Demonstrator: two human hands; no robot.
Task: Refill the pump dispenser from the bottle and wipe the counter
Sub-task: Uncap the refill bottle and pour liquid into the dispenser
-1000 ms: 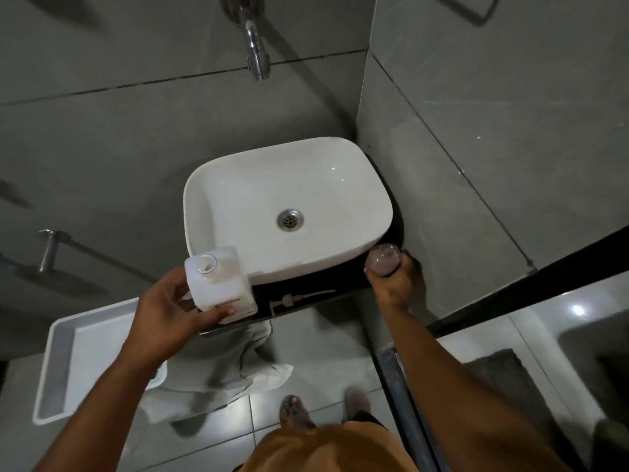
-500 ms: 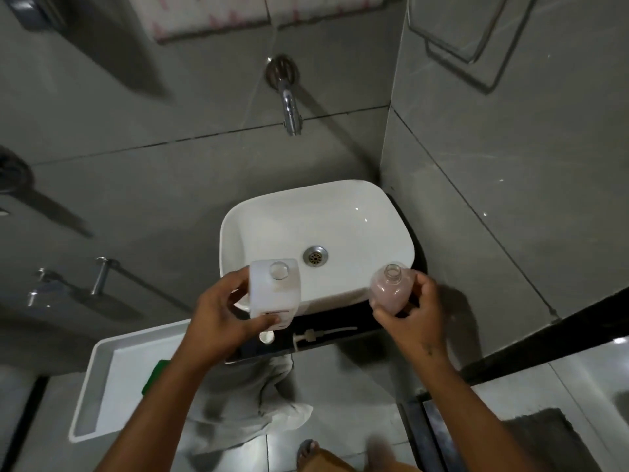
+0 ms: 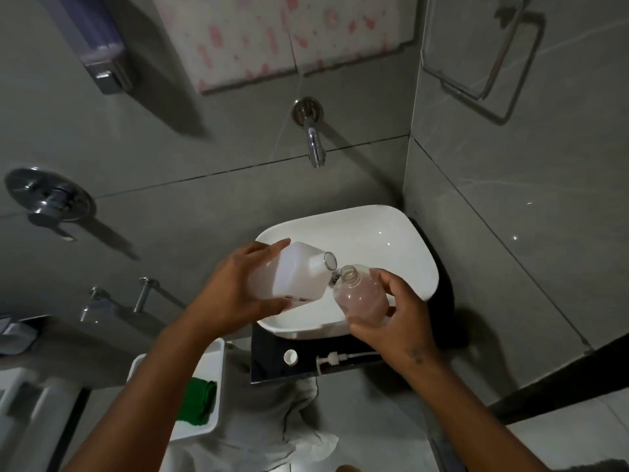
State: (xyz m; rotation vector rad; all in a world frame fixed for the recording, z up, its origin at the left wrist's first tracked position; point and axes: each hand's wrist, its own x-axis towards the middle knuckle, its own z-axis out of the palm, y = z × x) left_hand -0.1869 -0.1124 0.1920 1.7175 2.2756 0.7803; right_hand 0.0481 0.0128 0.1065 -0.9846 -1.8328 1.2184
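Here, left hand (image 3: pixel 235 294) gripping tilted bottle (image 3: pixel 292 272), right hand (image 3: pixel 398 315) gripping dispenser (image 3: pixel 360 294), its base hidden.

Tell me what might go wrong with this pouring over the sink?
1. The white refill bottle, tilted in the left hand, must hit the dispenser bottle's narrow neck; soap could miss into the basin.
2. The right hand holds the dispenser bottle tilted, so it may spill once fuller.
3. The cap and pump head lie near the counter's edge and could get knocked off.
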